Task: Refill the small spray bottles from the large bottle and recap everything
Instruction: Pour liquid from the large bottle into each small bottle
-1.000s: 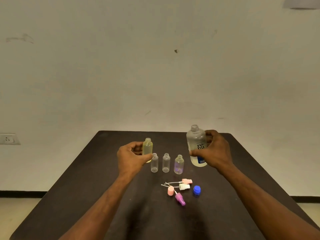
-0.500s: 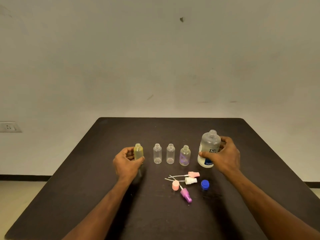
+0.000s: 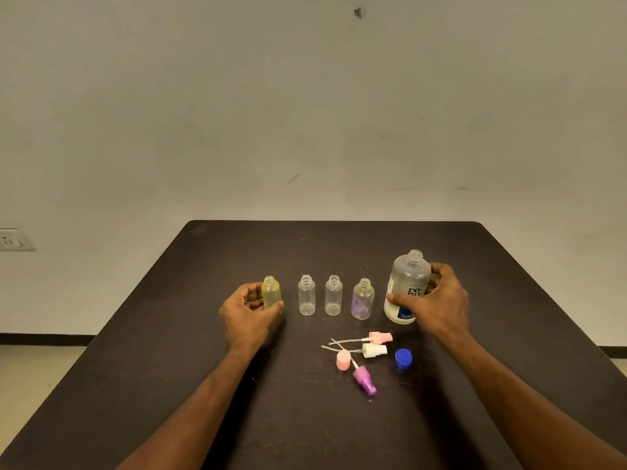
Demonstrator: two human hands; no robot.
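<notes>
On the dark table [image 3: 203, 334] several small uncapped bottles stand in a row. My left hand [image 3: 247, 317] grips the yellow bottle [image 3: 270, 292] at the row's left end. Beside it stand two clear bottles [image 3: 306, 295] [image 3: 333, 295] and a purple-tinted bottle [image 3: 362, 298]. My right hand [image 3: 437, 300] holds the large open bottle [image 3: 407, 283], upright on the table at the right end. In front lie the pink spray top [image 3: 380, 338], white spray top [image 3: 373, 351], purple spray top [image 3: 364, 381], a pink cap [image 3: 342, 360] and the blue cap [image 3: 403, 358].
A plain wall rises behind the table, with a wall socket [image 3: 12, 239] at the far left. The table's far edge lies well behind the bottles, and floor shows past its left and right sides.
Both hands have come down: the yellow bottle and the large bottle, held higher a second ago, now stand on the table at the row's ends. The view has tilted, so the table looks lower.
</notes>
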